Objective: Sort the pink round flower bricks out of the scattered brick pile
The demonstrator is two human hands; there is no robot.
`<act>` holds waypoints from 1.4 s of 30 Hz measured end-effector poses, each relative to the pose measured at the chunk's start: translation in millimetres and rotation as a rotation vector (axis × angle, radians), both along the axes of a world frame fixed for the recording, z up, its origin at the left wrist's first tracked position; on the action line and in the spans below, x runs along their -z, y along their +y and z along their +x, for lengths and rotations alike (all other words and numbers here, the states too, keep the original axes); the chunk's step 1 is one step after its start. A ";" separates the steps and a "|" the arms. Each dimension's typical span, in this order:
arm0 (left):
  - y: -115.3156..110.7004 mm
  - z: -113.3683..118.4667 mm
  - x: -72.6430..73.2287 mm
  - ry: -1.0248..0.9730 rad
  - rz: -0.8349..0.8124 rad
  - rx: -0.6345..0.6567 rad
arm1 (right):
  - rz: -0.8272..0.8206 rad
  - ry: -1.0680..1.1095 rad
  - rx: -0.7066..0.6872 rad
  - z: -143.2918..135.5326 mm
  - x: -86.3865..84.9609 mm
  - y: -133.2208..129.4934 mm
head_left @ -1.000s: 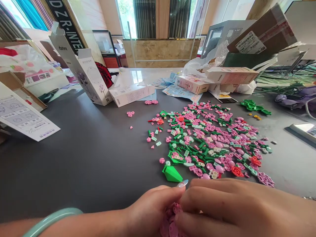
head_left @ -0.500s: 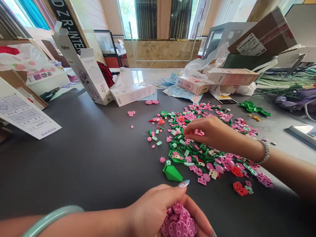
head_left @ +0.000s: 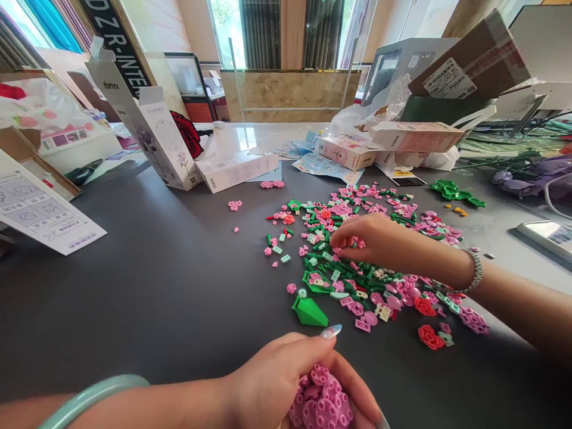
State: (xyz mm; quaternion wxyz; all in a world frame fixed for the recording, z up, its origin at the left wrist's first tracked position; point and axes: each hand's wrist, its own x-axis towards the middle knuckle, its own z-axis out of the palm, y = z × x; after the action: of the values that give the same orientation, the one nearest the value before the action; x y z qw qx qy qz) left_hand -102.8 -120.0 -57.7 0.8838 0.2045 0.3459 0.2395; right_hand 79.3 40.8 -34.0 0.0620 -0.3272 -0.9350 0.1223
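Pink studded toy-brick pieces [head_left: 322, 400] lie heaped in my left hand [head_left: 277, 372], whose fingers curl around them at the lower edge of the view. My right hand [head_left: 369, 238] reaches into a spread pile of small toy bricks [head_left: 357, 274], its fingers bent together among pink and green pieces. Whatever may be between those fingertips is hidden. Close beyond my left hand lies a bright green leaf-shaped piece [head_left: 310, 312]. Two red rose pieces [head_left: 429, 338] rest at the pile's near right side.
Open white boxes [head_left: 239, 171] stand and lie at the back left, beside a printed instruction card [head_left: 49, 208]. Pink boxes [head_left: 346, 152], blue printed sheets [head_left: 328, 167] and a brown carton [head_left: 469, 59] are at the back right. A phone-like device [head_left: 547, 238] lies at the right edge.
The whole view has shifted slightly. My right hand stays over the pile with its fingers a little more curled; my left hand still holds the pink pieces.
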 end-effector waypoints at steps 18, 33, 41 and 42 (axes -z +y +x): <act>1.0 -0.2 1.2 -0.054 -0.097 -0.030 | -0.066 0.277 -0.039 -7.6 -29.9 -36.6; -2.4 1.4 14.7 -0.149 -0.139 -0.095 | -0.210 0.142 -0.440 -23.8 -45.7 -99.4; 3.5 2.8 -9.3 0.015 -0.177 -0.034 | -0.002 -0.072 -0.178 0.8 -48.1 -70.3; 3.8 3.1 -11.5 0.035 -0.174 -0.035 | -0.010 -0.164 -0.154 2.8 -46.6 -67.0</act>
State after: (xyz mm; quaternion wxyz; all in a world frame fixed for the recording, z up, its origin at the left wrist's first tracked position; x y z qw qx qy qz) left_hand -99.7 -116.2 -46.2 0.8878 0.1249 0.3845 0.2202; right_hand 82.1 -26.2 12.6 -0.0261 -0.2636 -0.9586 0.1044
